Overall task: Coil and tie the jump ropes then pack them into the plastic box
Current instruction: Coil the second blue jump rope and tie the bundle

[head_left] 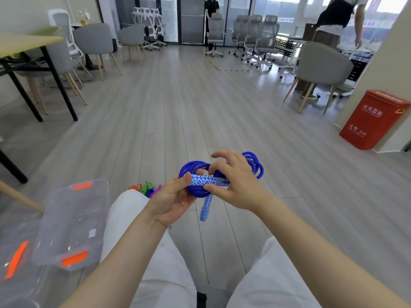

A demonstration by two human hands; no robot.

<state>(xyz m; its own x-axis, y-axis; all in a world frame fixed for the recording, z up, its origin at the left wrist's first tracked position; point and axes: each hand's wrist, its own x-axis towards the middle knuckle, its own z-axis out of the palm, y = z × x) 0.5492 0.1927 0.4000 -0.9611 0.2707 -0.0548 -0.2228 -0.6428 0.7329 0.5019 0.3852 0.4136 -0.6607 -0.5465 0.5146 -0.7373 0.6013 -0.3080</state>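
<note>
1. The blue jump rope [222,174] is held in mid-air above the person's lap, over the grey plank floor [200,107], coiled into a bundle of loops.
2. The bundle's long axis runs roughly left to right, with loops bulging out at both ends.
3. One patterned blue-and-white handle [200,181] lies across the coil along that same left-right line; the second handle [205,207] hangs down from the bundle, pointing toward the person.
4. The left hand [173,196] grips the left end of the bundle, thumb pressed on the horizontal handle.
5. The right hand [235,181] pinches the rope at the middle of the coil, fingers curled over it.
6. The clear plastic box [73,223] with orange latches sits on the floor at lower left.
7. More coloured ropes [146,188] lie on the floor just beyond the left knee.
</note>
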